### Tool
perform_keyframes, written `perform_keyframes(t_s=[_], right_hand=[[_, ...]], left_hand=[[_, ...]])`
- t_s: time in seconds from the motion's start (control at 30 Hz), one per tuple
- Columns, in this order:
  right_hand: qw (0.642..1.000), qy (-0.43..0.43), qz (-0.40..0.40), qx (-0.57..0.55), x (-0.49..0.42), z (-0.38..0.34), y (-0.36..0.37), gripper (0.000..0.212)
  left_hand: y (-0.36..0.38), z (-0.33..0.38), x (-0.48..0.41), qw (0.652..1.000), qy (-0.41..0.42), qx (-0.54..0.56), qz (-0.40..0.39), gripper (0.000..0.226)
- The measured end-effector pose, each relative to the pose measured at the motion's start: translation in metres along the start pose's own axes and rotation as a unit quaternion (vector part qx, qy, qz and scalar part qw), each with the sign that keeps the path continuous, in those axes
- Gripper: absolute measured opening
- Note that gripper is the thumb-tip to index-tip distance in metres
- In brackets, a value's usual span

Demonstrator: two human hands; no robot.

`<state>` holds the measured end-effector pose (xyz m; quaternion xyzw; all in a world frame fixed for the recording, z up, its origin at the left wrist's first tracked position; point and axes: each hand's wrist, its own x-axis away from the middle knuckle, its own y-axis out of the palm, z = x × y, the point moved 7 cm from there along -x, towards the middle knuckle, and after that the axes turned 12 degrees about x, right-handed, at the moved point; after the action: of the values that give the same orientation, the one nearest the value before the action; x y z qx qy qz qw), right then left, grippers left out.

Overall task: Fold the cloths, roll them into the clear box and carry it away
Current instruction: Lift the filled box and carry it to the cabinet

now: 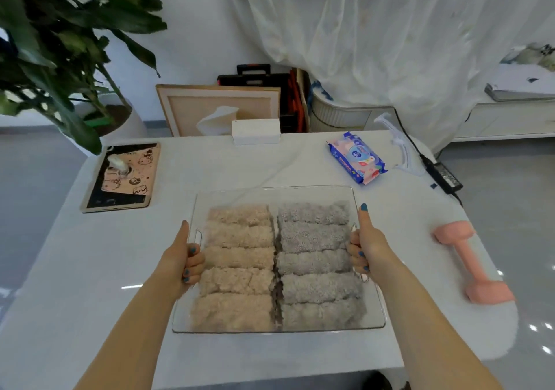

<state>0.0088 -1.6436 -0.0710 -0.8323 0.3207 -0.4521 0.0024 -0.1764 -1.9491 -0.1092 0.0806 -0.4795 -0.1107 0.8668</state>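
Five beige rolls (238, 257), five grey rolls (312, 262), one clear box (270, 190)

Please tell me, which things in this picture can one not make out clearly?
All in the head view:
- Whether the clear box rests on the table or is lifted: from above no gap shows.
- Anything under the beige rolls and grey rolls: the top layer covers it.
- Print on the wipes pack: too small, blurred.
- Palms of the left hand and right hand: turned away, round the handles.

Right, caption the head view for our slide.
The left hand and right hand grip the clear box packed with rolled cloths.
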Motion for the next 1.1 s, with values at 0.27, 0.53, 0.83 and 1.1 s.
perform_keyframes(t_s=[0.27, 0.53, 0.83, 1.1], right_hand=[[0.997, 0.015, -0.064, 0.05, 0.142, -0.082, 0.025, 0.066], [0.979, 0.041, -0.189, 0.07, 0.289, -0.149, 0.144, 0.066], [0.941, -0.033, -0.283, 0.182, 0.399, -0.19, 0.32, 0.066], [0.847, -0.087, -0.397, 0.343, 0.472, -0.181, 0.443, 0.065]], left_hand=[[-0.059, 0.054, 0.157, 0.996, -0.029, 0.081, 0.04, 0.059], [-0.192, 0.118, 0.319, 0.974, -0.028, 0.212, 0.076, 0.059], [-0.358, 0.134, 0.437, 0.935, 0.06, 0.315, 0.149, 0.064], [-0.426, 0.048, 0.525, 0.841, 0.096, 0.486, 0.219, 0.057]])
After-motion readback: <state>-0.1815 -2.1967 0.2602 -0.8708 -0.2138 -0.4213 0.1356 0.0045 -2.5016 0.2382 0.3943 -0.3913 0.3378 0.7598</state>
